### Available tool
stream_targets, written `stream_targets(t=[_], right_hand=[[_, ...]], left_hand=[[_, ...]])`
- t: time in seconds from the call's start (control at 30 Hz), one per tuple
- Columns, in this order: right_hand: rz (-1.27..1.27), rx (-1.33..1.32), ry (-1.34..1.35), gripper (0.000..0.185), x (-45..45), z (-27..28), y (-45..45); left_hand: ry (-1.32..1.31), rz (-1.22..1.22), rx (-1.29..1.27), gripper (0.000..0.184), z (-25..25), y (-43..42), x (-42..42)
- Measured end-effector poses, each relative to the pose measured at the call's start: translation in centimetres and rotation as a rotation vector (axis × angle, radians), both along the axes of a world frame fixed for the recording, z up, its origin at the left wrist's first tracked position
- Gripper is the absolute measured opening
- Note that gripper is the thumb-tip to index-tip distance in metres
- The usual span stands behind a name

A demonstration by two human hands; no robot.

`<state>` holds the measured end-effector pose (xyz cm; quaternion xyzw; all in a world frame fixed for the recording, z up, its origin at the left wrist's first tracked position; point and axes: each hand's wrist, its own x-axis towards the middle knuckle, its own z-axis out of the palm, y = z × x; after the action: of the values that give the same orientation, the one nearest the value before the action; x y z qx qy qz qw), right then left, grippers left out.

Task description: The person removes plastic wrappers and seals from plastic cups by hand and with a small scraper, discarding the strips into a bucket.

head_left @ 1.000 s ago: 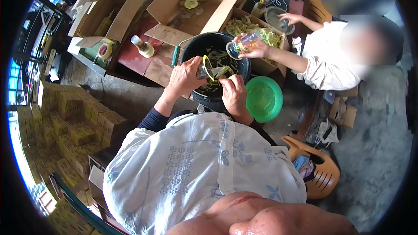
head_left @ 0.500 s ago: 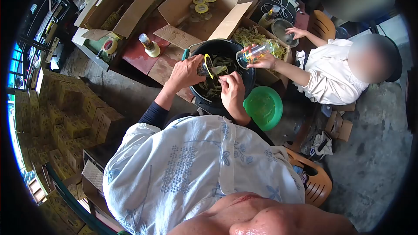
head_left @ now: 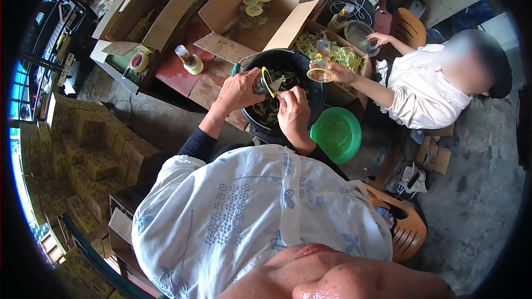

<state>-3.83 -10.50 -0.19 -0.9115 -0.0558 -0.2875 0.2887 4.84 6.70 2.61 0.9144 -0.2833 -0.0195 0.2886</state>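
My left hand (head_left: 241, 89) grips a clear jar (head_left: 258, 84) with a yellow rim, tilted so its mouth faces right. A pale piece of leafy greens (head_left: 276, 84) shows at that mouth. There my right hand (head_left: 293, 112) has its fingers pinched together on the greens; the fingertips are partly hidden. Both hands are above a black bucket (head_left: 317, 98) holding dark, wilted leaves (head_left: 267, 112). Just right of the bucket, a co-worker's hand (head_left: 342, 74) holds another clear jar (head_left: 322, 55) with a yellow rim, its mouth turned downward.
A green basin (head_left: 348, 147) stands right of the bucket. Behind are a box of shredded greens (head_left: 310, 44), an open carton (head_left: 227, 14) containing several lidded jars, and a bottle (head_left: 190, 60). Stacked cartons (head_left: 100, 158) line the left. An orange chair (head_left: 411, 232) is at lower right.
The co-worker's jar has swung from lying sideways to mouth-down. My hands stay at the tilted jar, the right one shifting slightly. The co-worker's head has turned and lowered.
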Motion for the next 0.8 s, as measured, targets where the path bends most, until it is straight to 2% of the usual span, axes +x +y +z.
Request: stream_targets(t=[0.1, 0.27, 0.33, 0.37, 0.4, 0.53, 0.67, 0.77, 0.8], right_hand=[[0.026, -0.087, -0.106, 0.011, -0.3, -0.4, -0.6], [-0.004, -0.153, -0.075, 0.012, -0.8, -0.5, -0.4], [-0.021, -0.046, -0.012, 0.011, -0.4, -0.8, -0.1], [-0.038, 0.069, -0.028, 0.016, -0.1, -0.9, 0.1], [-0.044, 0.072, -0.03, 0.016, -0.2, -0.8, 0.1], [-0.054, -0.021, -0.053, 0.01, -0.8, -0.8, -0.3], [-0.043, -0.125, -0.105, 0.011, -1.3, -0.7, -0.7], [-0.098, 0.109, -0.037, 0.011, -0.6, -0.7, -0.3], [-0.105, 0.112, -0.04, 0.011, -0.3, -1.5, -0.5]], left_hand=[[0.028, -0.017, -0.014, 0.051, -0.3, 0.0, 0.1], [0.07, -0.077, -0.06, 0.049, -0.7, -0.1, 0.4], [0.06, -0.096, -0.048, 0.049, -0.6, -0.2, 0.5], [0.068, -0.089, -0.044, 0.048, -0.6, -0.3, 0.5], [0.075, -0.083, -0.04, 0.048, -0.6, -0.3, 0.5], [0.077, -0.044, 0.016, 0.047, 0.1, -0.1, 1.0], [0.096, -0.12, -0.079, 0.05, -0.9, 0.3, 1.6], [0.116, -0.131, -0.086, 0.05, -1.1, 0.2, 1.9], [0.075, -0.135, -0.111, 0.048, -1.0, 0.2, 1.8]])
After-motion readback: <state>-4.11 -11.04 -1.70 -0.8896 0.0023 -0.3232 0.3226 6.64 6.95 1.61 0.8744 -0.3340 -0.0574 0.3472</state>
